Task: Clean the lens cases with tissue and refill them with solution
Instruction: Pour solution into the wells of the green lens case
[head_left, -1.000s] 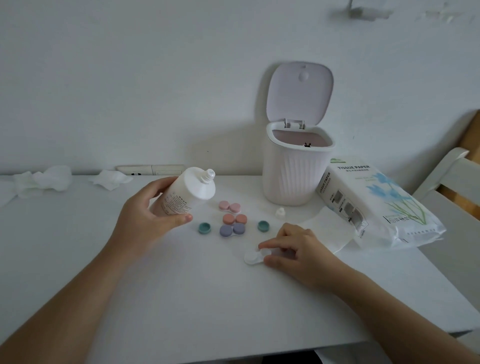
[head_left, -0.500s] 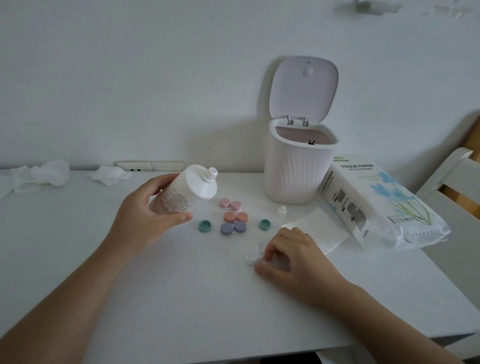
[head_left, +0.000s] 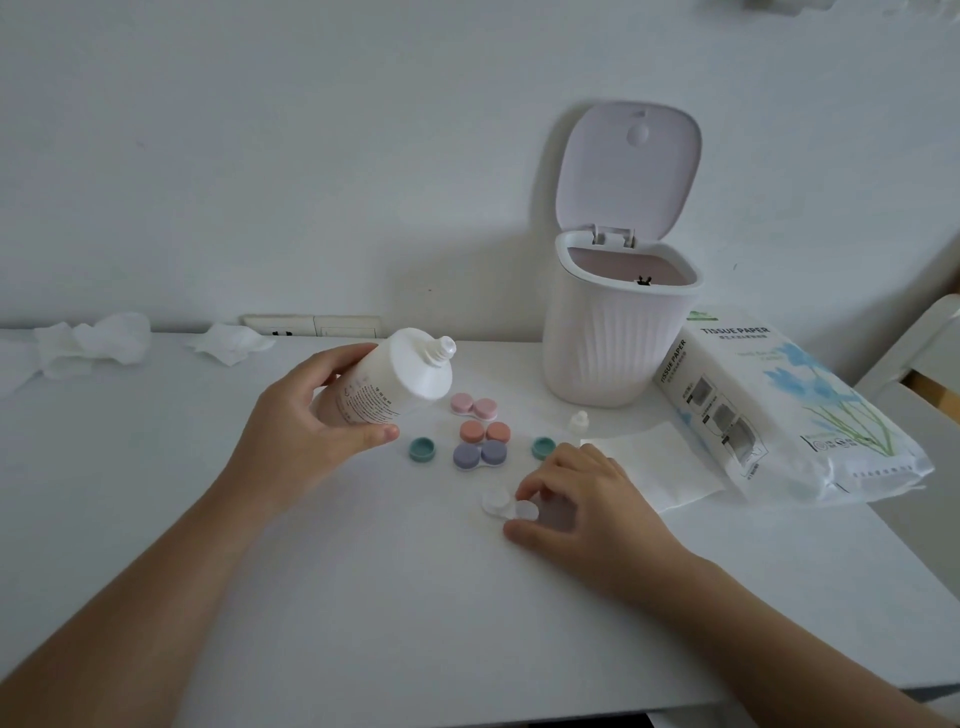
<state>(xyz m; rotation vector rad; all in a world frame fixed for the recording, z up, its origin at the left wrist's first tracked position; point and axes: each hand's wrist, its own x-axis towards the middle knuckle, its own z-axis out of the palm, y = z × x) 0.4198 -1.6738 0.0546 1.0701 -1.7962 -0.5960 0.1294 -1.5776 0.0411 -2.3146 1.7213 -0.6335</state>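
While the small white plastic lens case (head_left: 506, 505) lies on the white table (head_left: 363, 597), long axis left-right, the right hand (head_left: 582, 499) pinches its right end; the left hand (head_left: 306, 431), well apart, grips the uncapped white solution bottle (head_left: 389, 382), nozzle tilted toward it.

White lens case (head_left: 506, 505) open on table; capless solution bottle (head_left: 387, 382) tilted; tissue sheet (head_left: 652, 465) flat.
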